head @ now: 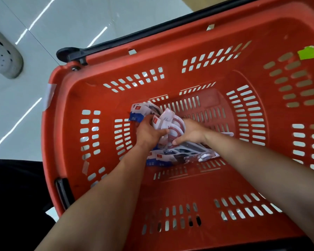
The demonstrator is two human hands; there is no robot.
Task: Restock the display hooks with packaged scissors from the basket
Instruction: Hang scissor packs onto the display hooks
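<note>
The red basket (170,187) is open on top, so the way in from above is free across its whole mouth, while its slotted walls close off every side. The heap of packaged scissors (169,118) covers the left and middle of its bottom, where the left hand (149,132) and right hand (192,131) hold packs. Bare bottom lies right of the heap. A black handle (152,29) lies along the far rim, outside the mouth.

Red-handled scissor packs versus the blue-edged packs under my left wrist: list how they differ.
The red-handled packs show red finger rings; the blue-edged packs show blue card. The red-handled packs sit raised between the left hand and right hand, both gripping them; the blue-edged packs lie flat on the basket floor. Both carry white card with a small red logo.
</note>
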